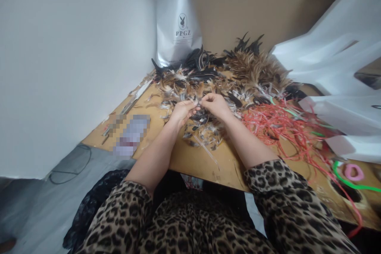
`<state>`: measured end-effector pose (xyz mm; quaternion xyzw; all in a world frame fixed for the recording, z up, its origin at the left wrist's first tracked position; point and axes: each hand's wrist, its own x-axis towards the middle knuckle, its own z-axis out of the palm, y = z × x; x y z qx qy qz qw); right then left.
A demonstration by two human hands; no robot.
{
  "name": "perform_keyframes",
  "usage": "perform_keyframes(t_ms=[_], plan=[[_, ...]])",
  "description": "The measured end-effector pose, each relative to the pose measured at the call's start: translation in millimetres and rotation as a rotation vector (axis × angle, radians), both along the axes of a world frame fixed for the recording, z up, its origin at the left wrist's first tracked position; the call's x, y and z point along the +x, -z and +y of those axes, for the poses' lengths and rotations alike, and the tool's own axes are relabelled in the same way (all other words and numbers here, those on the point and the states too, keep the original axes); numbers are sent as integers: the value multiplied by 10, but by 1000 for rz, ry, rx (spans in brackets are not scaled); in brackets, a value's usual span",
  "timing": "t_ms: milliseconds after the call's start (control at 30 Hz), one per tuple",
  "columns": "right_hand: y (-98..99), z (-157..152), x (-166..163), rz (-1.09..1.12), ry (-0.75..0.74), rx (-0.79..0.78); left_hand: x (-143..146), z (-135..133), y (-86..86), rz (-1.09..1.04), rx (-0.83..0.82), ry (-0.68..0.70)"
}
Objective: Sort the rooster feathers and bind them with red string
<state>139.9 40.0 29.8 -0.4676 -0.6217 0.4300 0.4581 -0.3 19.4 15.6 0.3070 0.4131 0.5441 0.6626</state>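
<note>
My left hand (182,112) and my right hand (214,105) meet over a heap of brown, black and white feathers (226,73) on a wooden table (190,160). Both hands have their fingers pinched together on a small bunch of feathers (200,103) held between them. More loose feathers (205,131) lie scattered on the table just below the hands. Leopard-print sleeves cover my upper arms.
A tangle of red strings (276,125) lies right of the hands, with green cord (348,180) and a pink ring (353,172) further right. A white bag marked PPGZ (177,24) stands at the back. White sheets (333,71) are piled at right. A white wall is at left.
</note>
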Motion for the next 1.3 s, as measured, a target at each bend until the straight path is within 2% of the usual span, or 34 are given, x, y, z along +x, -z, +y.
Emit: perform_keyframes(t_ms=[167, 267, 367, 500, 567, 667, 933, 1100, 1300], plan=[[-5, -21, -56, 349, -7, -283, 29, -39, -57, 7, 44, -21], [21, -15, -84, 476, 1, -330, 34, -52, -70, -5, 45, -29], [51, -3, -102, 480, 57, -279, 24, -48, -59, -17, 13, -26], [70, -13, -126, 357, 168, -78, 9, -34, -21, -5, 5, 28], [77, -28, -142, 310, 192, 9, 8, -27, -3, 9, 9, 44], [107, -40, -164, 267, 204, 60, 17, -20, 9, 21, -1, 50], [187, -20, -184, 259, 201, 63, 40, -50, -29, 65, 11, 17], [136, -52, -190, 342, 180, -13, 33, -62, -44, 106, 0, -13], [161, -37, -208, 480, 149, -127, 26, -54, -26, 108, 11, 36]])
